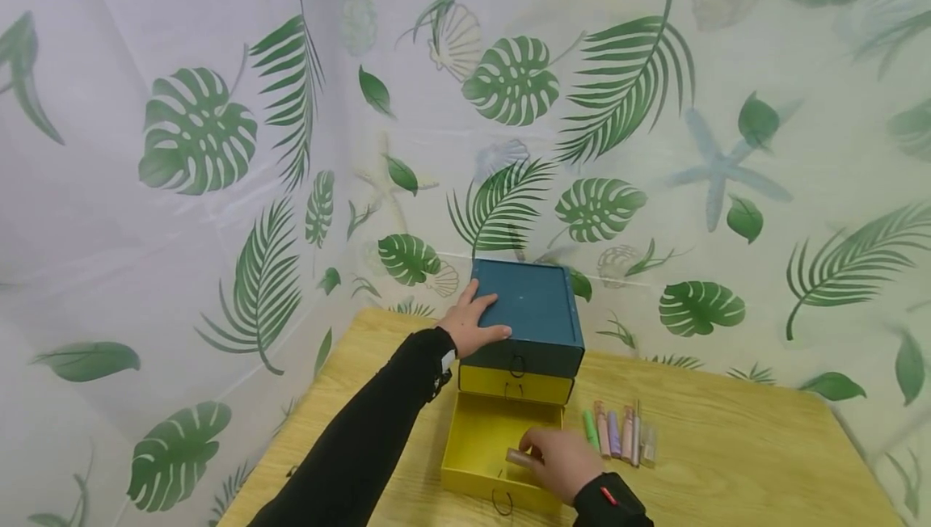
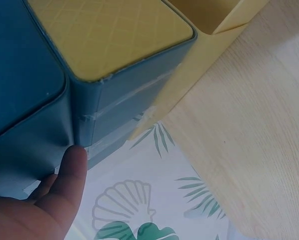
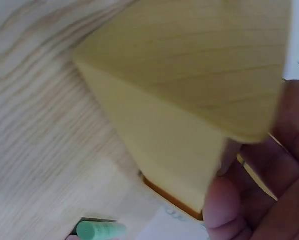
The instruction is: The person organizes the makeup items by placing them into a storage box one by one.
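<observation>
A small drawer cabinet with a dark blue top (image 1: 531, 301) stands on the table. My left hand (image 1: 469, 326) rests on that top near its left edge, fingers spread; the left wrist view shows a thumb and fingers (image 2: 72, 175) along the blue side. The bottom yellow drawer (image 1: 473, 434) is pulled out toward me. Over its right part, my right hand (image 1: 570, 462) pinches a small pinkish tube (image 1: 520, 458), like a lip gloss, held nearly level. In the right wrist view my right hand (image 3: 274, 190) is close by the drawer's yellow wall (image 3: 154, 130), the tube mostly hidden.
Right of the drawer lies a row of several slim cosmetic tubes, among them a green tube (image 1: 591, 430), a purple tube (image 1: 614, 433) and a clear one (image 1: 649, 444). A closed yellow drawer (image 1: 480, 380) sits above the open one. Leaf-patterned curtain (image 1: 407, 187) backs the wooden table (image 1: 727, 446).
</observation>
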Action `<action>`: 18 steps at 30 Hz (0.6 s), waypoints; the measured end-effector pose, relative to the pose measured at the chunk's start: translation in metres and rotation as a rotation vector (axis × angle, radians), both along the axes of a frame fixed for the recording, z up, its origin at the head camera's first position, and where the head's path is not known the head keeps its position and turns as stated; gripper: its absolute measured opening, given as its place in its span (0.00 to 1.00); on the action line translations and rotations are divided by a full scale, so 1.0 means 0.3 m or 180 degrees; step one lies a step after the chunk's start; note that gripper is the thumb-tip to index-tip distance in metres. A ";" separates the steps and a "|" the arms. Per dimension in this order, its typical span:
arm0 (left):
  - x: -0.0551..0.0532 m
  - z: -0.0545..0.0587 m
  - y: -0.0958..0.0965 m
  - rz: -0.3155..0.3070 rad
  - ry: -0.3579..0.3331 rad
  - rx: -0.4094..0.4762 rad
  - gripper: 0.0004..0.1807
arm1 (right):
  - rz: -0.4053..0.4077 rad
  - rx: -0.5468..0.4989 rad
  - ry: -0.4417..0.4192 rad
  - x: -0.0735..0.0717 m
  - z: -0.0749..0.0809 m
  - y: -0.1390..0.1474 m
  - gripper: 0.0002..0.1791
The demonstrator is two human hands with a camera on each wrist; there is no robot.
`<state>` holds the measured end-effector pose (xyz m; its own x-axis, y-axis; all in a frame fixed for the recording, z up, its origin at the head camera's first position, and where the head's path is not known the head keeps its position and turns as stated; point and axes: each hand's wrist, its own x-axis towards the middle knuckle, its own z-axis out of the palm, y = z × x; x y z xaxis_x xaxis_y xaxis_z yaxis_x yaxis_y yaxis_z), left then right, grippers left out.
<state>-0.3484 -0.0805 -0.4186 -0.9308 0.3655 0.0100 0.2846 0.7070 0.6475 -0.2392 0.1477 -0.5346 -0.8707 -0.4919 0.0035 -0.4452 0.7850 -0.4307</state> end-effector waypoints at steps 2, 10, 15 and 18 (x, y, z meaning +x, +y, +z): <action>0.000 -0.001 0.000 -0.0006 0.0003 0.0018 0.40 | 0.0033 0.0073 -0.0061 -0.009 -0.011 0.001 0.04; 0.000 -0.012 0.004 -0.0020 0.0015 0.0070 0.41 | 0.0160 0.0253 -0.0371 -0.039 -0.042 0.007 0.04; -0.002 -0.008 0.002 -0.0020 0.0017 0.0073 0.40 | 0.0199 0.0262 -0.0457 -0.053 -0.048 0.004 0.03; -0.002 -0.005 0.000 -0.0010 0.0027 0.0086 0.40 | 0.0178 0.0270 -0.0466 -0.059 -0.054 -0.002 0.04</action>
